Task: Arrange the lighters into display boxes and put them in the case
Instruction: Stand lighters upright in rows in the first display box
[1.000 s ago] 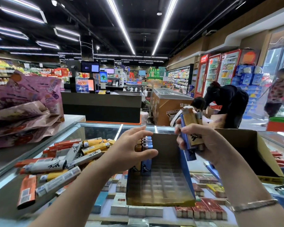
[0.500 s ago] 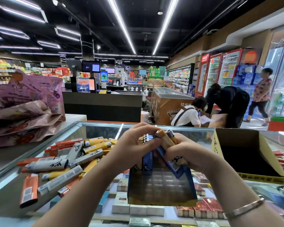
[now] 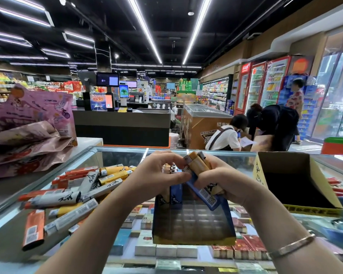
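A blue display box [image 3: 192, 224] with a gridded tray stands on the glass case [image 3: 119, 153] in front of me. A few lighters [image 3: 175, 192] stand upright in its back row. My right hand [image 3: 226, 180] grips a bunch of lighters [image 3: 198, 167], orange and blue, tilted over the box's back. My left hand [image 3: 156, 175] meets it there, fingertips pinching the tops of that bunch. A pile of loose orange, yellow and grey lighters [image 3: 71, 196] lies on the glass to the left.
An open cardboard box [image 3: 297, 178] stands on the glass at right. Purple snack bags [image 3: 28, 127] lie on the counter at left. Cigarette packs [image 3: 166, 250] show under the glass. People stand and crouch in the aisle beyond the case.
My right hand has brought its bunch of lighters down from above the box to its back row. My left hand has closed in and now pinches the bunch's tops.
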`<state>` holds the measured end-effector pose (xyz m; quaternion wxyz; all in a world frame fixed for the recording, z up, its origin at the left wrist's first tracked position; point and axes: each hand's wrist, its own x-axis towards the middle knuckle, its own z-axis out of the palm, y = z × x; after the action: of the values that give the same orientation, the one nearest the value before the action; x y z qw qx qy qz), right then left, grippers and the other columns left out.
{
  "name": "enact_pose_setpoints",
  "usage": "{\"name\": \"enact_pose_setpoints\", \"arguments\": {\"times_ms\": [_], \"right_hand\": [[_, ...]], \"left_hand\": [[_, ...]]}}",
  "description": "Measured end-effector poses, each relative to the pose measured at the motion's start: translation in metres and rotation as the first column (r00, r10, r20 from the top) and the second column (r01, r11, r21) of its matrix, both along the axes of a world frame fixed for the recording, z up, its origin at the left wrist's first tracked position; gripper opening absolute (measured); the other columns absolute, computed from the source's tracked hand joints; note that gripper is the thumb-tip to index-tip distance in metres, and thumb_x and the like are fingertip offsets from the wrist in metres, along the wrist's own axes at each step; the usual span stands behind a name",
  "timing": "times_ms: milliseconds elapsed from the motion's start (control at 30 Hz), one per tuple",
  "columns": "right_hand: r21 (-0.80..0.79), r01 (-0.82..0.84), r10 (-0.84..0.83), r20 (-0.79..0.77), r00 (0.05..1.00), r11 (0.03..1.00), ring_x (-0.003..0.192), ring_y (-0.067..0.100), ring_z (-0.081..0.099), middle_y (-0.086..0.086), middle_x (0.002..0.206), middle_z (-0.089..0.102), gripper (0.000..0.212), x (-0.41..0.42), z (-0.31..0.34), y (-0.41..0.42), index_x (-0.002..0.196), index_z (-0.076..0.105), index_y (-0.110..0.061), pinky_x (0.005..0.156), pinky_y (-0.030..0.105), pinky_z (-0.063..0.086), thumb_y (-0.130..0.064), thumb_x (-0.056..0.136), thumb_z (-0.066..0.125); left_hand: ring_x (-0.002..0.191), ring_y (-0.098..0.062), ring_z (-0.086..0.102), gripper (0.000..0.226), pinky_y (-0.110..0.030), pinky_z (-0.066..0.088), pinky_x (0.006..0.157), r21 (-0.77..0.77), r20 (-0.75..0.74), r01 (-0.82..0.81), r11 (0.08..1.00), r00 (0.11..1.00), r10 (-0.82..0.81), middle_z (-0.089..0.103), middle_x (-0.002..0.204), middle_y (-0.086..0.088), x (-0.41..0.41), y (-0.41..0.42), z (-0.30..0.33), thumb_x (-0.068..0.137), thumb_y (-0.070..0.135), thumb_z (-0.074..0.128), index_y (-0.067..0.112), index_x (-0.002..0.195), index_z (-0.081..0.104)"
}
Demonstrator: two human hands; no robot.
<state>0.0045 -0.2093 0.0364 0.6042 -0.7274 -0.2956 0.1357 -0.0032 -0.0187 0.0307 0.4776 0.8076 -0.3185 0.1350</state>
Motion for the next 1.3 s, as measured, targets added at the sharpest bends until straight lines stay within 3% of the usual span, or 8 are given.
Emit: {"name": "enact_pose_setpoints", "arguments": {"times_ms": [167, 400, 500, 600, 767, 900, 1000, 1300], "right_hand": [[0.061, 0.032, -0.033, 0.018, 0.999, 0.998, 0.077, 0.013, 0.063, 0.000, 0.082, 0.066, 0.038, 0.000, 0.002, -0.001, 0.099, 0.059, -0.012, 0.064, 0.021, 0.050, -0.002, 0.063, 0.062], [0.239, 0.107, -0.110, 0.000, 0.994, 0.965, 0.064, 0.021, 0.057, 0.012, 0.078, 0.058, 0.032, 0.000, 0.008, -0.007, 0.094, 0.049, -0.002, 0.055, 0.026, 0.049, 0.001, 0.064, 0.059], [0.271, 0.121, -0.121, -0.016, 0.993, 0.955, 0.059, 0.022, 0.054, 0.015, 0.076, 0.055, 0.031, 0.000, 0.008, -0.007, 0.093, 0.047, -0.002, 0.051, 0.031, 0.047, 0.004, 0.065, 0.057], [0.183, 0.124, -0.126, 0.002, 0.992, 0.975, 0.058, 0.020, 0.055, 0.012, 0.070, 0.056, 0.029, 0.002, 0.006, -0.006, 0.098, 0.049, 0.001, 0.051, 0.029, 0.048, 0.009, 0.071, 0.057], [0.143, 0.154, -0.155, 0.002, 0.988, 0.978, 0.061, 0.021, 0.057, 0.015, 0.078, 0.056, 0.025, 0.003, 0.005, -0.004, 0.099, 0.048, 0.000, 0.053, 0.029, 0.048, 0.014, 0.079, 0.053], [0.128, 0.166, -0.166, -0.010, 0.986, 0.978, 0.062, 0.020, 0.057, 0.014, 0.078, 0.057, 0.027, 0.005, 0.004, -0.005, 0.098, 0.049, 0.000, 0.053, 0.029, 0.049, 0.011, 0.075, 0.057], [0.128, 0.172, -0.170, -0.023, 0.985, 0.977, 0.062, 0.020, 0.058, 0.013, 0.078, 0.058, 0.032, 0.005, 0.004, -0.005, 0.098, 0.049, -0.001, 0.052, 0.029, 0.049, 0.003, 0.068, 0.060], [0.111, 0.157, -0.155, -0.027, 0.988, 0.981, 0.063, 0.019, 0.059, 0.011, 0.079, 0.059, 0.032, 0.006, 0.003, -0.006, 0.101, 0.048, -0.002, 0.054, 0.028, 0.050, 0.005, 0.072, 0.059]], "left_hand": [[0.080, 0.005, 0.060, 0.028, -0.009, 0.044, 0.072, -0.077, -0.042, 0.051, 0.996, 0.998, -0.054, 0.067, 0.082, 0.017, -0.003, 0.003, 0.003, 0.076, 0.011, 0.075, 0.036, 0.089, 0.069], [0.064, -0.006, 0.060, 0.015, -0.018, 0.049, 0.061, -0.144, -0.142, 0.100, 0.984, 0.983, -0.121, 0.063, 0.067, 0.001, -0.006, 0.012, 0.010, 0.073, 0.021, 0.067, 0.034, 0.080, 0.065], [0.063, -0.008, 0.057, 0.012, -0.019, 0.049, 0.061, -0.014, -0.080, 0.083, 0.996, 0.993, -0.084, 0.060, 0.067, -0.005, -0.007, 0.015, 0.011, 0.069, 0.029, 0.067, 0.035, 0.080, 0.069], [0.068, -0.006, 0.061, 0.020, -0.019, 0.050, 0.068, 0.136, -0.042, 0.060, 0.989, 0.998, -0.055, 0.065, 0.071, 0.006, -0.008, 0.016, 0.011, 0.070, 0.037, 0.078, 0.040, 0.087, 0.069], [0.087, 0.000, 0.053, 0.029, -0.028, 0.047, 0.083, 0.267, -0.062, 0.008, 0.964, 0.998, 0.009, 0.058, 0.082, 0.017, -0.007, 0.021, 0.012, 0.058, 0.047, 0.072, 0.047, 0.087, 0.067], [0.088, 0.000, 0.049, 0.032, -0.014, 0.040, 0.075, 0.227, 0.068, -0.053, 0.972, 0.997, 0.038, 0.058, 0.077, 0.013, -0.007, 0.021, 0.013, 0.054, 0.060, 0.066, 0.037, 0.074, 0.069], [0.092, 0.002, 0.047, 0.025, -0.007, 0.036, 0.072, 0.223, 0.153, -0.100, 0.970, 0.986, 0.067, 0.059, 0.085, 0.022, -0.005, 0.020, 0.013, 0.058, 0.056, 0.065, 0.037, 0.074, 0.066], [0.089, -0.003, 0.043, 0.017, -0.024, 0.043, 0.073, 0.404, 0.435, -0.253, 0.879, 0.899, 0.059, 0.051, 0.076, 0.028, -0.007, 0.014, 0.009, 0.069, 0.039, 0.075, 0.027, 0.079, 0.068]]}}
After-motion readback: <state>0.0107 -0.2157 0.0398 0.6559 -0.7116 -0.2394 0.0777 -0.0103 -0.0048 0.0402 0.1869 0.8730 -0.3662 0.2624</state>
